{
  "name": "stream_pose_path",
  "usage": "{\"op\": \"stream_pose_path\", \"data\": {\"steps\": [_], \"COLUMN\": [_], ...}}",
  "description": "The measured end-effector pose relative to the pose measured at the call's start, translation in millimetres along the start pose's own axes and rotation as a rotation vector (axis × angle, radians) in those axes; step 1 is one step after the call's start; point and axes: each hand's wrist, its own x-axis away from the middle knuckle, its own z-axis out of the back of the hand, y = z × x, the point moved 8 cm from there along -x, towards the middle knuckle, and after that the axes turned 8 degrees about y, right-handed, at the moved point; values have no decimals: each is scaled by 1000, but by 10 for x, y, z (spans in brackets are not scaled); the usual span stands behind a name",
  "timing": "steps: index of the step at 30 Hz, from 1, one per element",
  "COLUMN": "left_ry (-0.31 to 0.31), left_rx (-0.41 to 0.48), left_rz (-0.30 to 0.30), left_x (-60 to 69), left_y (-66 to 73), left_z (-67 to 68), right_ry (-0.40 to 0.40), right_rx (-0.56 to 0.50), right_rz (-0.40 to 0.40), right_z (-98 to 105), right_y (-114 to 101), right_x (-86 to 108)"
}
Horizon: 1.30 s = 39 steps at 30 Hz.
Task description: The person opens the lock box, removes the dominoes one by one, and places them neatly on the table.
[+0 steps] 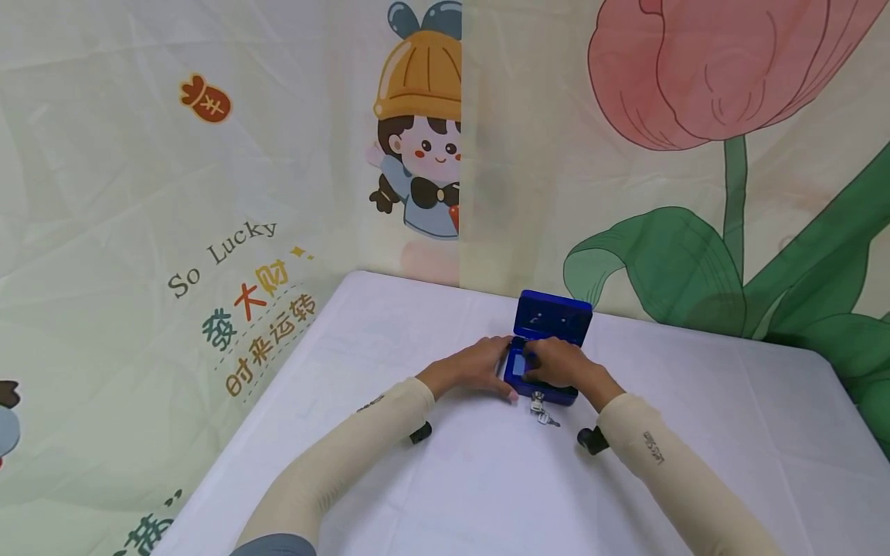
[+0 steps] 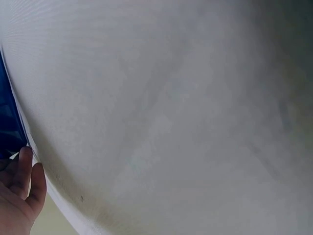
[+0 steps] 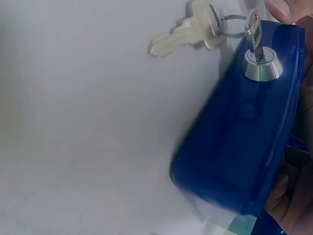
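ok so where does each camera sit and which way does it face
Head: worn on the head, facing forward and down at the blue box, keys and table; left hand, right hand and sleeves show.
Left wrist: on that wrist, facing mostly a pale surface; left fingers show lower left.
Right wrist: on that wrist, facing the box's lock; fingers show at right.
Shared: head and right wrist both show box and keys.

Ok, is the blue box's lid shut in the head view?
No, the lid stands raised at the back of the blue box, leaving its inside exposed.
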Motion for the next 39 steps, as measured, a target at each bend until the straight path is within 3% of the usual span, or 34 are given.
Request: {"op": "stream_pose_path", "data": {"steps": [12, 39], "left_ry": [2, 9], "left_rx": [-16, -7], "left_rz": [-18, -43], "left_x": [-4, -5], "left_y": [-15, 27], "left_z": [-12, 23], "right_ry": [-16, 14], "right_rx": [1, -33], "right_rz": [-5, 1], "right_z": [-20, -3], "right_y": [-88, -69], "right_x": [-14, 20]}}
